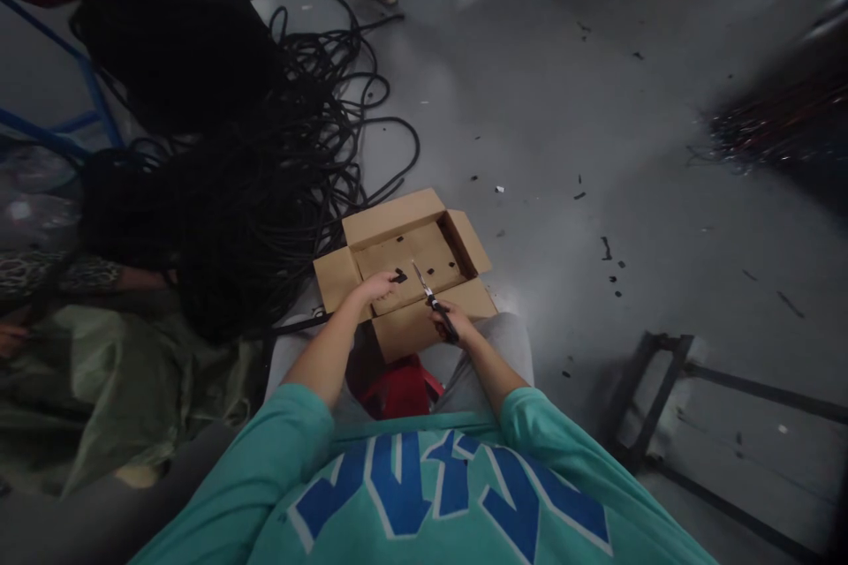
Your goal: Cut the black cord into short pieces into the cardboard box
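Observation:
An open cardboard box point(415, 324) rests at my lap, with several small black cut pieces point(430, 271) on its bottom. Over the box's left side, my left hand point(379, 286) is closed around what looks like the end of a black cord point(399, 277), a short bit poking out past the fingers. My right hand point(451, 320) grips black-handled scissors point(427, 290) at the box's near right flap. Their metal blades point up and left, close to the cord end but apart from it. A black cord also runs over my left thigh and passes behind my left forearm.
A large tangled heap of black cord point(284, 132) covers the floor at left. Beside it sits another person in green cloth point(119, 371). A metal frame point(669, 397) stands at right, a bundle of thin strands point(761, 128) beyond it. Black scraps point(606, 249) dot the floor.

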### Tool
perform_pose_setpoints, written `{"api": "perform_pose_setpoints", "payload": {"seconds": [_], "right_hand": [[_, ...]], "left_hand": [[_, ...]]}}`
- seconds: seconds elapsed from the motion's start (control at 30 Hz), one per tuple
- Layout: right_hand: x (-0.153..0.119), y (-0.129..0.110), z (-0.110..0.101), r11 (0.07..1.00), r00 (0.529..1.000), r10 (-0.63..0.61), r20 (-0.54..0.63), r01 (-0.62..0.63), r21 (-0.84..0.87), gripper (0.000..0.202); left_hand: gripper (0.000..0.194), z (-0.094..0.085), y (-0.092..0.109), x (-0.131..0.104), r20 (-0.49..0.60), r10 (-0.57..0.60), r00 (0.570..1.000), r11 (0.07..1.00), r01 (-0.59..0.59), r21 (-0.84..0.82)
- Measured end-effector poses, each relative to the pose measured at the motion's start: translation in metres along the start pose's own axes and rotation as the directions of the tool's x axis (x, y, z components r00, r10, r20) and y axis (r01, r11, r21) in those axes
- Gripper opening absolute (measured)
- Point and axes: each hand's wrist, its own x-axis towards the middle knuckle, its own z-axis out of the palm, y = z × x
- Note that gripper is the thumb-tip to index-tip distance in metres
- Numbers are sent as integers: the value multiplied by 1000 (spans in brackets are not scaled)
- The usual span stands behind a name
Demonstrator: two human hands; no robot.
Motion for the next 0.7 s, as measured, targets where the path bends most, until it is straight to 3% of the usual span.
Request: {"api": "perform_pose_setpoints", "payload": {"seconds": [0.13, 0.3, 0.5, 0.7], "right_hand": [[1, 0, 0, 997, 998, -54, -14, 54, 59, 44], [0, -1, 1, 990, 998, -64, 4, 63, 123, 45], [-13, -10, 0, 991, 994, -90, 68, 83, 106, 51], [-43, -19, 0, 983, 963, -185, 197, 181, 41, 55]], "left_hand": [[44, 4, -8, -2, -62, 101, 993, 995, -100, 18], [34, 4, -13, 4, -217, 232, 948, 968, -203, 148], [33, 3, 13, -8, -212, 194, 958, 979, -174, 108], [33, 5, 43, -40, -199, 354, 914, 930, -322, 177]]}}
